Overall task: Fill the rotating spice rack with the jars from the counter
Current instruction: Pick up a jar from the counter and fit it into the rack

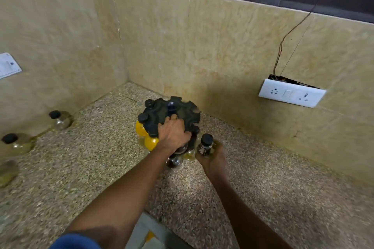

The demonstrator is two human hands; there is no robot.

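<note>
Blue sleeve (74, 241) at the lower edge, with both bare forearms reaching forward over the speckled surface (283, 188). Left hand (174, 133): palm down, fingers spread and pressed on the black notched top disc of the rotating spice rack (182, 111), which stands in the corner of the surface. Right hand (212, 157): fingers wrapped around a dark-capped jar (206, 145), held upright just beside the rack's right edge. Yellow-filled jars (150, 142) hang in the rack below and left of the left hand; a dark jar sits under its wrist. Well to the left of both hands, loose jars (60, 119) stand against the wall. Socket plate (291, 93) on the wall, up and right of the right hand.
</note>
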